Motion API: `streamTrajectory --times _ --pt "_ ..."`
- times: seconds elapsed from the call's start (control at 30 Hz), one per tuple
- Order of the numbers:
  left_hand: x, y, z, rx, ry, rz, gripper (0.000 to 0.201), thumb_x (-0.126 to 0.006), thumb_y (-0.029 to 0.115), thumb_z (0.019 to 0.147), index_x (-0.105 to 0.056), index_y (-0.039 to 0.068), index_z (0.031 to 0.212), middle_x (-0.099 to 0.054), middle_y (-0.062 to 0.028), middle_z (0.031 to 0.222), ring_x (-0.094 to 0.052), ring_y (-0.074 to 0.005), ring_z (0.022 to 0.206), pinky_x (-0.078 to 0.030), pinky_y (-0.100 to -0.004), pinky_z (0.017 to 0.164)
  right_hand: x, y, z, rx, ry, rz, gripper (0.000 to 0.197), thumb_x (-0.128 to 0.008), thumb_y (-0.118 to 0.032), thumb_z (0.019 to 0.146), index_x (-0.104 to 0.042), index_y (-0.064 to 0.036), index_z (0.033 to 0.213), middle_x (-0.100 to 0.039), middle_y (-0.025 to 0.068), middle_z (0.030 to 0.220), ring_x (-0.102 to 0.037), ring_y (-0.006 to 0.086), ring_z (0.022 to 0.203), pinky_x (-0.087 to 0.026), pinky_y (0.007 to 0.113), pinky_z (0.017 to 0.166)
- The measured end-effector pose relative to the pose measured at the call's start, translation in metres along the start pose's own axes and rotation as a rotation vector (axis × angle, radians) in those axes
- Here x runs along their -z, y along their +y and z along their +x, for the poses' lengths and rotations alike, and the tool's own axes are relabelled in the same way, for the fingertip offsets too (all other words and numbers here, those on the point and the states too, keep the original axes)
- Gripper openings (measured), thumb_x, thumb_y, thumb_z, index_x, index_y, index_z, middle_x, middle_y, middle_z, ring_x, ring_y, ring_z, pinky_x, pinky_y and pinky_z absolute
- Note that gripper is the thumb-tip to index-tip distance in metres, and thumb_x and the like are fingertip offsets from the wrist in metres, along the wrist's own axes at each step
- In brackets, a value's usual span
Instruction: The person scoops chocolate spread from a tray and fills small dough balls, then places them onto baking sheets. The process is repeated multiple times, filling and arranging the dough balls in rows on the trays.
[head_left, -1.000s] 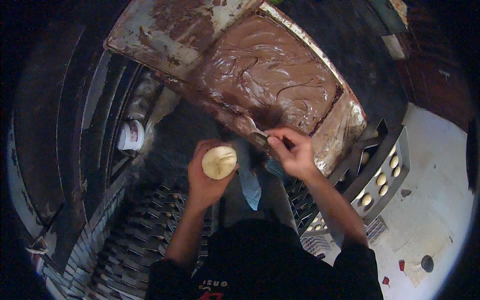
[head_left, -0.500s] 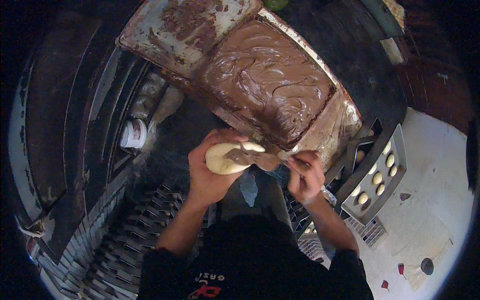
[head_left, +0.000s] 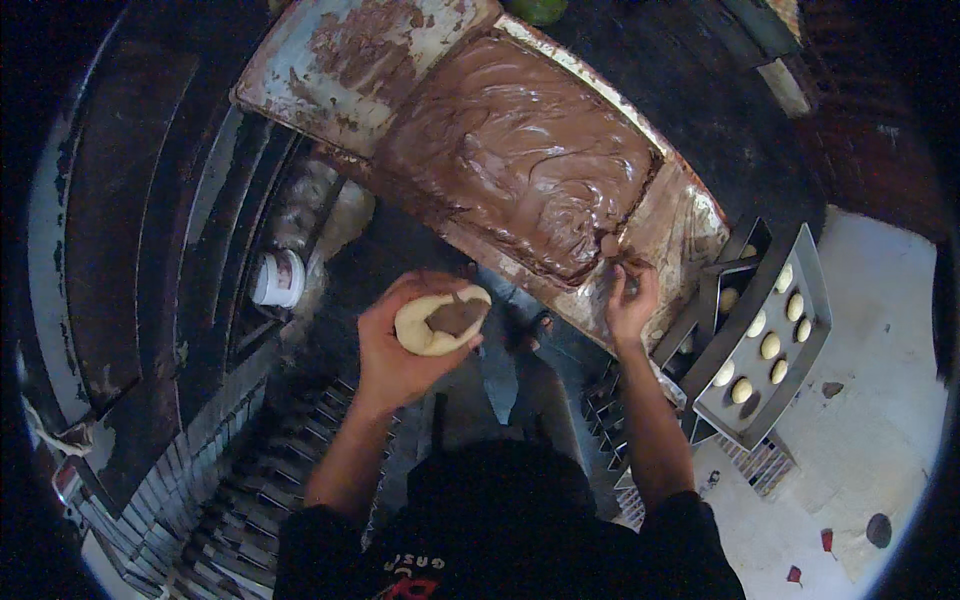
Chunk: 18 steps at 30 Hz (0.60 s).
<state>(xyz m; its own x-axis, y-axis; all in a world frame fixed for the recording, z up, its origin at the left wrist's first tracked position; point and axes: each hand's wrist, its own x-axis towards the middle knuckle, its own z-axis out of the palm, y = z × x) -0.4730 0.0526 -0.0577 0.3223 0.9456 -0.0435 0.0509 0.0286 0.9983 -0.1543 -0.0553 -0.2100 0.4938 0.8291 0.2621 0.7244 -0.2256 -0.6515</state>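
Observation:
My left hand (head_left: 382, 345) is closed around a pale round of dough (head_left: 410, 328), cupping it from the left. A mound of brown filling (head_left: 456, 318) lies in the dough's hollow. My right hand (head_left: 632, 305) pinches a small spatula (head_left: 610, 246) coated in brown; its tip is at the near right corner of the chocolate-coloured filling (head_left: 530, 150). That smooth, swirled filling spreads across a wide tray (head_left: 690, 215) ahead of me. The spatula's handle is mostly hidden by my fingers.
A smeared metal sheet (head_left: 330, 70) adjoins the filling at upper left. To the right, a tilted baking tray (head_left: 745, 410) holds several pale dough balls, beside stacked trays. A white tub (head_left: 280, 278) stands at left. Rows of dark metal trays (head_left: 270, 500) line the lower left.
My right hand has moved away from the dough, up and right to the filling, with the spatula. A brown mound now sits in the dough, and my left hand has shifted slightly left.

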Motion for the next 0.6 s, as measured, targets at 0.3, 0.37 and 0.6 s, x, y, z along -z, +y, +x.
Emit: streamTrajectory --times 0.3,0.37,0.6 --pt "-0.129 0.056 -0.047 -0.189 -0.205 0.027 0.048 -0.092 0.007 0.066 -0.068 0.004 0.108 -0.072 -0.0132 0.114 -0.069 -0.0269 0.105 -0.056 -0.0377 0.089 0.150 -0.164 -0.021 -0.168 -0.054 0.985 0.019 -0.081 -0.002 0.077 -0.074 -0.0056 0.095 -0.037 0.0210 0.155 -0.033 0.0356 0.146 -0.039 0.054 0.113" --pt "-0.163 0.076 -0.060 -0.260 -0.204 0.236 0.046 -0.090 0.010 0.070 -0.068 0.004 0.110 -0.068 -0.0162 0.123 -0.068 -0.0297 0.110 -0.056 -0.0366 0.090 0.200 -0.163 -0.038 0.068 -0.093 0.471 0.010 -0.078 -0.001 0.078 -0.073 -0.0047 0.084 -0.036 0.0226 0.156 -0.032 0.0365 0.147 -0.041 0.052 0.111" --pt "-0.264 0.126 -0.115 -0.571 -0.424 0.419 0.058 -0.088 0.017 0.067 -0.073 0.014 0.123 -0.044 -0.0256 0.152 -0.055 -0.0356 0.133 -0.048 -0.0442 0.105 0.314 -0.126 -0.084 0.112 0.115 0.517 0.027 -0.084 0.003 0.069 -0.074 -0.0044 0.094 -0.057 0.0128 0.109 -0.060 0.0255 0.100 -0.052 0.040 0.083"
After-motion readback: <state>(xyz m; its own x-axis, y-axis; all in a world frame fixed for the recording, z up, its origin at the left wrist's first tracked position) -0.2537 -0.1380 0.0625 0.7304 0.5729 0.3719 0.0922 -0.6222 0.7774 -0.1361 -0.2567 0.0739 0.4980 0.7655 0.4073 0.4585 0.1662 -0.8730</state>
